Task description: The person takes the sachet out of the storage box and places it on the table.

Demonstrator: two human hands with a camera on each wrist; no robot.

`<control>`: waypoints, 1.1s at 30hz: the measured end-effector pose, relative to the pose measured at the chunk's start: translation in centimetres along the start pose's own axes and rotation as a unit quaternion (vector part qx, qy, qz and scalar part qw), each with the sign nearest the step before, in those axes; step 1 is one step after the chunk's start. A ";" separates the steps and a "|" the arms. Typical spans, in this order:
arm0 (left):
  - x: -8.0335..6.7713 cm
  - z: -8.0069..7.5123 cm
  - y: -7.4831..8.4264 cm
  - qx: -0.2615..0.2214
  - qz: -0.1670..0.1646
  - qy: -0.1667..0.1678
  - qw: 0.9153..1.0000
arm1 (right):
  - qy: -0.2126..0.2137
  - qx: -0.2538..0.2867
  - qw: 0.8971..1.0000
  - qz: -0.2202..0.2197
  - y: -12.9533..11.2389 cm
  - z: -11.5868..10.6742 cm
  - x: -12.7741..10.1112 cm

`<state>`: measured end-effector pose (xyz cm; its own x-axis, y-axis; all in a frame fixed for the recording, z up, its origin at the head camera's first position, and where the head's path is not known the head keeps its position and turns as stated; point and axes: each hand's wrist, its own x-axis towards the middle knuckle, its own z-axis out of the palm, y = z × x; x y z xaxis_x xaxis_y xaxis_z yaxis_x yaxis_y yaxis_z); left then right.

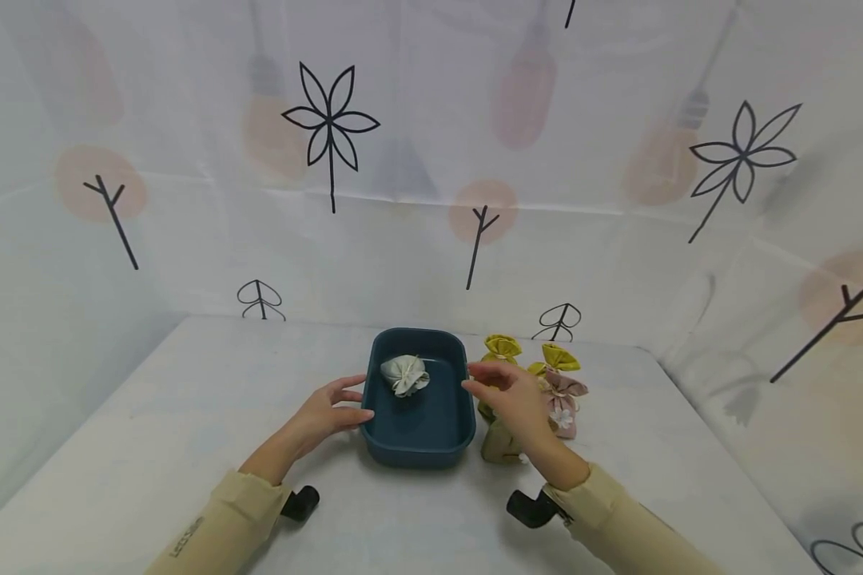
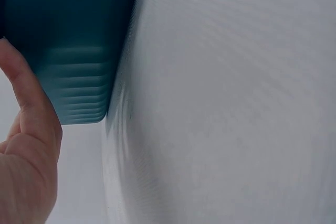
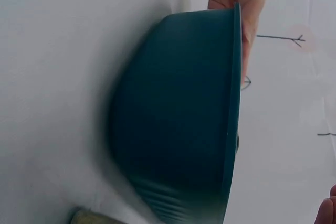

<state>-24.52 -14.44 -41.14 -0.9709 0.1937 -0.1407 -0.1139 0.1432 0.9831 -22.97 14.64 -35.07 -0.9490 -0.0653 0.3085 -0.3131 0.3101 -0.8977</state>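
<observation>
Looking down from the head camera, a dark teal bin [image 1: 419, 399] sits on the white table [image 1: 151, 447], with a white cloth pouch [image 1: 406, 374] lying in its far end. The left hand [image 1: 328, 414] rests against the bin's left wall, fingers loosely extended and touching the rim, gripping nothing. The right hand [image 1: 509, 398] hovers just beside the bin's right rim, fingers relaxed and spread, empty. Behind and under that hand stand small pouches: two yellow-topped ones [image 1: 502, 348], a pink one [image 1: 562, 403], and an olive one [image 1: 500, 442].

From the left wrist, the thumb [image 2: 23, 85] lies straight against the bin's corner [image 2: 68, 45].

From the right wrist, the bin's outer wall [image 3: 178, 114] fills the view; a fingertip [image 3: 326, 211] shows at the lower right edge, clear of the rim.
</observation>
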 end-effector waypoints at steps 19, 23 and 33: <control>-0.2 0.0 0.6 -0.005 -0.002 0.003 1.000 | -0.062 0.020 0.997 0.040 -0.6 2.3 3.3; -0.1 0.0 0.4 -0.006 -0.001 0.002 1.000 | -0.070 0.020 0.996 0.056 -0.6 2.8 4.3; -0.2 0.0 0.4 -0.003 -0.001 0.000 1.000 | -0.128 0.039 0.989 0.066 -0.7 4.2 6.3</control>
<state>-24.40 -14.42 -40.74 -0.9709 0.1927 -0.1420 -0.1166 0.1375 0.9836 -28.88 10.05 -33.76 -0.9571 -0.2701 0.1054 -0.1773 0.2579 -0.9498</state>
